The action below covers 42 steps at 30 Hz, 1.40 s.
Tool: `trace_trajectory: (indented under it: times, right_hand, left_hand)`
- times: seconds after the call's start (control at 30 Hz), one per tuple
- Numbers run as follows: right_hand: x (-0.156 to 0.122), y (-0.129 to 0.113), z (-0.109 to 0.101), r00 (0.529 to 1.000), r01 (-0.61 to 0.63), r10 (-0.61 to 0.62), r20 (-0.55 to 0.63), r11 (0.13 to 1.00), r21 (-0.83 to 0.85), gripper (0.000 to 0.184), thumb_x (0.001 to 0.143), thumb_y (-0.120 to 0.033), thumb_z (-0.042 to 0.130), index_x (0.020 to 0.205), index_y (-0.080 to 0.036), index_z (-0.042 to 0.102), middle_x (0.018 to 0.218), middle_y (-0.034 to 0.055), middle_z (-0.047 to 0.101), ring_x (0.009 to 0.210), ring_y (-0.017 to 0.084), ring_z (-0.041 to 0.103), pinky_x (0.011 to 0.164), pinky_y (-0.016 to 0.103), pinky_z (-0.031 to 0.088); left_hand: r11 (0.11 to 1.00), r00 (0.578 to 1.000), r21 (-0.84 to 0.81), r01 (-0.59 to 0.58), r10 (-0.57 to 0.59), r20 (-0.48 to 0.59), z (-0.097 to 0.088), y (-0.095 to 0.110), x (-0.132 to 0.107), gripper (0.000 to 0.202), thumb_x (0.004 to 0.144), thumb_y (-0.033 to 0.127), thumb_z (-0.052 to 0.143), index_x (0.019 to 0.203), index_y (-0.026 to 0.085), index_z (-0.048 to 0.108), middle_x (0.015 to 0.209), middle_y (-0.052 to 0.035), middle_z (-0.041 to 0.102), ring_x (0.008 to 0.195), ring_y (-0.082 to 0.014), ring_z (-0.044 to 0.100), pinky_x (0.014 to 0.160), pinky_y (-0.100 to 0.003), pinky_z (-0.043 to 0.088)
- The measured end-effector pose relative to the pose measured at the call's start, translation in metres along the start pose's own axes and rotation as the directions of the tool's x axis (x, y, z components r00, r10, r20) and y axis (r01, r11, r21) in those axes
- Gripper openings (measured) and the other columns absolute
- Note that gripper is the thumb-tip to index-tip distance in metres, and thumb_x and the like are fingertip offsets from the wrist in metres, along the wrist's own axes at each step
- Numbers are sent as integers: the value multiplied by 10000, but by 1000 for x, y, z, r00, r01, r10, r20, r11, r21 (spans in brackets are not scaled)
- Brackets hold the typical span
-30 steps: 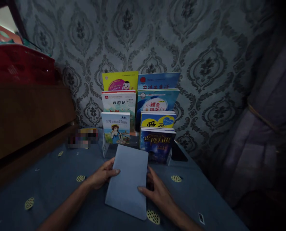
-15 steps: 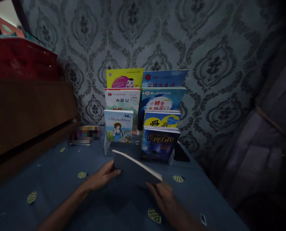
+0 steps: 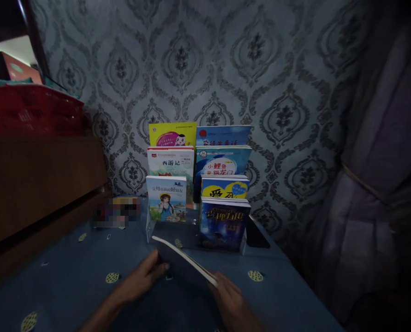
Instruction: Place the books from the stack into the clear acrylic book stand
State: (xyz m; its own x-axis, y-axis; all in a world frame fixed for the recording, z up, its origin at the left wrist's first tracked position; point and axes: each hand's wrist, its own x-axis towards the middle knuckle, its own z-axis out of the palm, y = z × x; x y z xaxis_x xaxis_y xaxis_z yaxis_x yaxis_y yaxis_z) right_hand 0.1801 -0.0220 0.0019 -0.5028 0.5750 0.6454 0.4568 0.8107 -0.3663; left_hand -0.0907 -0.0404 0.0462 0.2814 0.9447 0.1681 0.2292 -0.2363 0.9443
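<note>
Between my two hands is a thin dark-covered book (image 3: 187, 276), tilted, with its white page edge facing up and slanting down to the right. My left hand (image 3: 145, 274) grips its left end, thumb on the near cover. At the right end, my right hand (image 3: 228, 295) is closed on the book's corner. Just beyond stands a clear book rack (image 3: 150, 229) with books in tiers. Its front row has a light-blue book with a girl on the cover (image 3: 167, 200) at left and dark-blue books (image 3: 224, 226) at right.
A blue patterned cloth (image 3: 277, 295) covers the surface. A dark flat object (image 3: 257, 233) lies right of the rack, and a blurred-out item (image 3: 117, 212) lies left. A red basket (image 3: 35, 108) sits on a brown wooden cabinet (image 3: 42, 180). A tied curtain (image 3: 367, 230) hangs at right.
The view has tipped upward, so the rack and books sit lower in the picture. My right hand has shifted up along the book's right end; both hands still hold it.
</note>
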Motion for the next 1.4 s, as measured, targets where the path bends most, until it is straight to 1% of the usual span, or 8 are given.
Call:
trace_trajectory:
  times: [0.13,0.27,0.43,0.67,0.9,1.1,1.23,1.4]
  right_hand:
    - [11,6,8,1000,-2,3,-30,1000,16,404,1028,-236,287,1238,-231,632,1053,127,748,986,261,722,869,385,610]
    - [33,9,16,1000,-26,26,-6,999,48,379,1015,-206,308,1244,-190,610,1069,150,735,1003,273,717,853,403,611]
    - [56,9,33,998,-56,56,-2,997,57,371,1000,-199,317,1246,-201,594,1038,143,722,977,280,709,884,438,592]
    - [56,5,41,997,-79,79,5,993,92,394,1030,-268,267,1221,-195,604,1010,136,703,956,263,692,921,433,569]
    - [47,10,45,990,-140,142,-20,985,98,424,1035,-383,322,1340,-194,549,1238,150,670,1214,294,607,1046,489,498]
    - [49,5,43,985,-159,166,-43,977,143,419,1036,-353,329,1367,-200,535,1306,140,639,1238,274,588,1073,472,475]
    - [50,6,34,991,-58,84,-105,972,227,398,1021,-254,358,1373,-232,543,1287,113,646,1225,240,590,1074,458,474]
    - [42,16,34,998,-25,39,-54,972,232,405,972,-152,427,1308,-275,615,1274,96,648,1232,235,577,1057,471,483]
  left_hand:
    - [981,993,192,-36,56,-100,-1,-1,4,300,939,449,527,1103,213,615,1095,-63,673,1074,-251,585,1003,-371,454]
    - [933,968,339,-119,184,-168,-7,-4,13,286,953,393,470,1135,205,588,1080,-79,680,1005,-249,608,929,-353,478]
    - [890,946,448,-84,212,-244,-19,-12,21,306,953,392,429,1156,203,559,952,-66,690,864,-230,633,826,-331,496]
    - [878,935,473,-73,225,-275,-24,-21,20,257,938,397,448,1094,210,532,875,-38,665,788,-213,613,745,-309,485]
    - [890,933,453,-49,203,-298,-21,-26,17,265,922,400,478,1093,201,516,892,-42,673,772,-203,614,723,-308,467]
    - [912,923,406,-50,198,-331,-21,-30,17,289,921,442,502,995,175,582,787,-24,660,692,-181,597,651,-281,479]
    - [902,937,392,-180,279,-212,-28,-32,17,350,938,443,498,1049,170,686,1023,-90,730,963,-248,663,878,-364,516]
    - [850,949,422,-315,291,124,-42,-38,13,506,883,495,573,1309,233,645,1377,-98,616,1295,-312,542,1124,-459,377]
